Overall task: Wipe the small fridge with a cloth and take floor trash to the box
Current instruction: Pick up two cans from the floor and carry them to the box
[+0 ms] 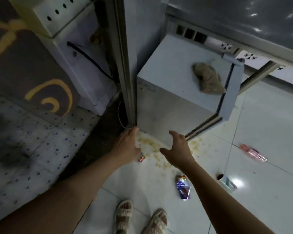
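I count one small fridge (176, 92), one cloth (208, 80), and four pieces of trash on the floor (269, 132): a small red wrapper (141, 157), a blue foil packet (183, 189), a pink wrapper (253, 152) and a cardboard tube (226, 182). A patch of yellowish crumbs (152, 147) is scattered at the fridge's foot.

The crumpled tan cloth lies on the fridge's top, near the door edge. The fridge door hangs partly open to the right. On its left side the fridge stands tight against a vertical metal frame (123, 65), with no gap there. The white tile to the right and toward me is open, apart from the scattered trash.

My left hand (127, 144) reaches down at the fridge's lower left corner, by the frame's base; its fingers are hidden, so I cannot tell whether it grips anything. My right hand (178, 151) is spread wide, fingers apart, holding nothing, in front of the fridge's lower front edge; I cannot tell whether it touches. My two sandalled feet (139, 218) stand below.
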